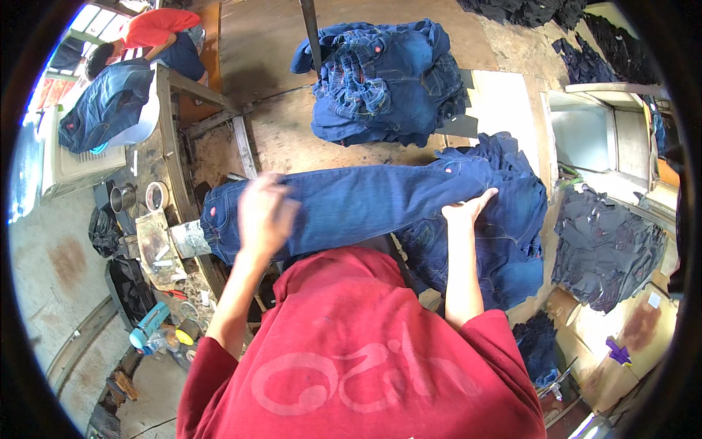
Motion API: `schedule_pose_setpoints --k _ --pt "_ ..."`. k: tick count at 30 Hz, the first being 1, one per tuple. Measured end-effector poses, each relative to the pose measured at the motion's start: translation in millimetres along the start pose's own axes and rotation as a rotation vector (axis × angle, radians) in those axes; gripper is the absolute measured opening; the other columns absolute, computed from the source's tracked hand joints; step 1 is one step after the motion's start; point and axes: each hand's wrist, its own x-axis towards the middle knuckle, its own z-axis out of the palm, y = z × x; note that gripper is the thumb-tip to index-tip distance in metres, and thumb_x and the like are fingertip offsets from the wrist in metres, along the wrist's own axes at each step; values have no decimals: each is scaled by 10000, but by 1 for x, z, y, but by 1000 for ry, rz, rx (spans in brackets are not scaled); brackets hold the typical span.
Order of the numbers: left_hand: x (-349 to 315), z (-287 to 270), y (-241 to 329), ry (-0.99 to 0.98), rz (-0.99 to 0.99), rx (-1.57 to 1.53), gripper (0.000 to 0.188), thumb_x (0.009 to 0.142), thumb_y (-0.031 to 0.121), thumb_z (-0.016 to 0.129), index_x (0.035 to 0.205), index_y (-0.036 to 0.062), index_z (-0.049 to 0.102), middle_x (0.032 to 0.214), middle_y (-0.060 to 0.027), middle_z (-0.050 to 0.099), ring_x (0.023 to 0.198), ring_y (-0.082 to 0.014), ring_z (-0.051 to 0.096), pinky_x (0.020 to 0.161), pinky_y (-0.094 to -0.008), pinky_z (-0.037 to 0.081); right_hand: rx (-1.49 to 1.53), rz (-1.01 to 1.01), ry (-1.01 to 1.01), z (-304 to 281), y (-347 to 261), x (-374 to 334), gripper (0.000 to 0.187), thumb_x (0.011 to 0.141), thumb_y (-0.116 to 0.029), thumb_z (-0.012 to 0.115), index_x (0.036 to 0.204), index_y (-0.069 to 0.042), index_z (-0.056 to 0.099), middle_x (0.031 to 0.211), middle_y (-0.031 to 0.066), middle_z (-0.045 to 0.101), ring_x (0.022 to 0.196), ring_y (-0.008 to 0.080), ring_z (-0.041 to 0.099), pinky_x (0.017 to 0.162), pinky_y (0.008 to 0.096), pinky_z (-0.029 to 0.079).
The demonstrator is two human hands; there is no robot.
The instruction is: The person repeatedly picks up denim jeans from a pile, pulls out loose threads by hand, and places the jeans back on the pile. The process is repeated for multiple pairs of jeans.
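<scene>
A pair of blue jeans (pixel 358 197) stretches across in front of me. Its left end, with a small red mark, sits around a pale cylindrical arm (pixel 190 238) that juts from the workbench. My left hand (pixel 269 216) is over the jeans near that end; motion smears its fingers, and whether it grips the cloth is unclear. Toward the other end, my right hand (pixel 468 211) lies on the denim with thumb and fingers spread apart. Under and beyond it spreads a heap of blue jeans (pixel 515 219).
Farther off lies a stack of folded jeans (pixel 395 80), behind a dark upright pole (pixel 311 33). Dark garments (pixel 607 245) are piled at right. The left bench holds a tape roll (pixel 156 196) and a metal cup (pixel 123 197). A person in red (pixel 157 29) bends at far left.
</scene>
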Motion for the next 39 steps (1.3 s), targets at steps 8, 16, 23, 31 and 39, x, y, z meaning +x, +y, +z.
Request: schedule_pose_setpoints --k 8,16,23,31,39 --pt "30 130 89 -567 434 20 828 978 643 648 1666 233 436 1787 -85 298 1669 -332 214 1316 -709 98 -161 -467 77 0 -45 25 361 910 -49 867 1252 -37 751 1281 97 749 1124 275 715 996 499 605" --pt "40 173 116 -472 508 -24 852 962 675 633 1647 196 469 1781 -109 301 1671 -359 188 1308 -730 92 -143 -689 104 -16 -101 15 360 909 -69 874 1245 -24 753 1288 112 747 1102 293 722 997 506 615" --pt "33 174 111 -395 442 -37 832 929 628 705 1618 205 507 1768 -106 325 1668 -389 178 1293 -759 97 -187 -864 143 -9 -135 1 287 915 -40 861 1156 60 742 1195 165 767 992 312 745 923 539 648" --pt "42 189 138 -358 408 28 806 908 562 675 1593 155 553 1757 -135 340 1667 -429 151 1282 -788 61 -325 -1257 -51 41 -101 -155 233 960 -78 840 1094 94 758 1128 139 777 924 204 705 891 398 609" --pt "1 195 149 -339 361 151 582 1028 354 510 1489 18 625 1694 -185 437 1644 -371 265 1284 -780 95 -1037 -1383 -1169 61 145 -286 268 866 26 785 1079 -92 673 892 47 730 734 176 691 672 310 586"
